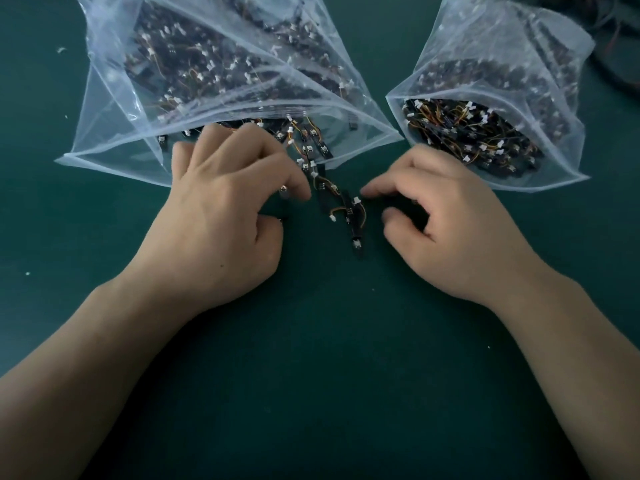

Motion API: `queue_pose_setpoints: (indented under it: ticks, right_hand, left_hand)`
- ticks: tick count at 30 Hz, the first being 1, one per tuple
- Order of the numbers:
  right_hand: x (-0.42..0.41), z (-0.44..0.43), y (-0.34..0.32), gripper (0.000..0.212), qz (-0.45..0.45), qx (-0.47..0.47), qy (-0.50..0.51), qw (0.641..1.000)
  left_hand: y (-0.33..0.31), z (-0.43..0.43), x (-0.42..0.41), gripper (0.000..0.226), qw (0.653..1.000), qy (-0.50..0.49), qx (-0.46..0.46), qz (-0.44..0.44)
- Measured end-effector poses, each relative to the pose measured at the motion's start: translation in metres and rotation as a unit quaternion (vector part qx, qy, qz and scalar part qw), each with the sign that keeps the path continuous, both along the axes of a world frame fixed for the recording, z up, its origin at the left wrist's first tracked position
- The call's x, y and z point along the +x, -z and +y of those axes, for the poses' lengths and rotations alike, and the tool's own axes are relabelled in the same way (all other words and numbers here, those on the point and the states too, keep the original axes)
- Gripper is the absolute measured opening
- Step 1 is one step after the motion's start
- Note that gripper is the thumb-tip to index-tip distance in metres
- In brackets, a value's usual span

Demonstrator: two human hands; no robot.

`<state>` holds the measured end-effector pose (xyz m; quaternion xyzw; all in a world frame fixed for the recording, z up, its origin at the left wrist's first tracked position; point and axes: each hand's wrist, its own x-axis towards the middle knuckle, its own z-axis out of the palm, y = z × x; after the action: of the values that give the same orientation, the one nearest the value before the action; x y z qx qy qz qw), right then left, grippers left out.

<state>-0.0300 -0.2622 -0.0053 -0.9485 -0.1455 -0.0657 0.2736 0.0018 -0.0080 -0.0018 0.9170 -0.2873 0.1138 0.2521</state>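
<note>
A tangle of wired modules lies on the bench, just outside the mouth of the large zip bag. A small module is pinched in the curled fingers of the left hand. The right hand, also in front of the bag, is curled — whether anything is grasped cannot be told. One piece is best drawn free by its body, not by its wires.
</note>
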Motion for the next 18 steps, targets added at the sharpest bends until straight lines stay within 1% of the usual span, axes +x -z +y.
queue_pose_setpoints:
  ticks: [2,4,6,9,14,18]
  right_hand:
    - [-0.003,-0.003,0.000,0.035,0.000,0.019,0.017,1.000]
    - [-0.004,0.000,-0.001,0.034,-0.004,0.039,0.011,0.999]
    - [-0.005,0.003,-0.003,0.030,-0.004,0.026,-0.013,1.000]
    - [-0.004,0.004,-0.002,0.030,0.006,-0.010,-0.037,0.999]
    - [-0.002,0.001,-0.004,0.013,0.025,0.034,-0.057,0.998]
    - [-0.002,0.001,-0.005,0.006,0.035,0.053,-0.082,0.995]
  left_hand:
    - [0.000,0.002,0.002,0.046,1.000,0.006,-0.016,-0.003]
    - [-0.001,0.007,0.005,0.040,0.999,0.019,-0.032,0.010]
    - [-0.003,0.013,0.009,0.034,0.999,0.047,-0.013,0.022]
    - [-0.004,0.018,0.012,0.030,0.994,0.097,0.025,0.032]
    - [-0.001,0.018,0.010,0.027,0.992,0.119,0.025,0.023]
    - [0.000,0.014,0.005,0.024,0.990,0.132,0.009,0.038]
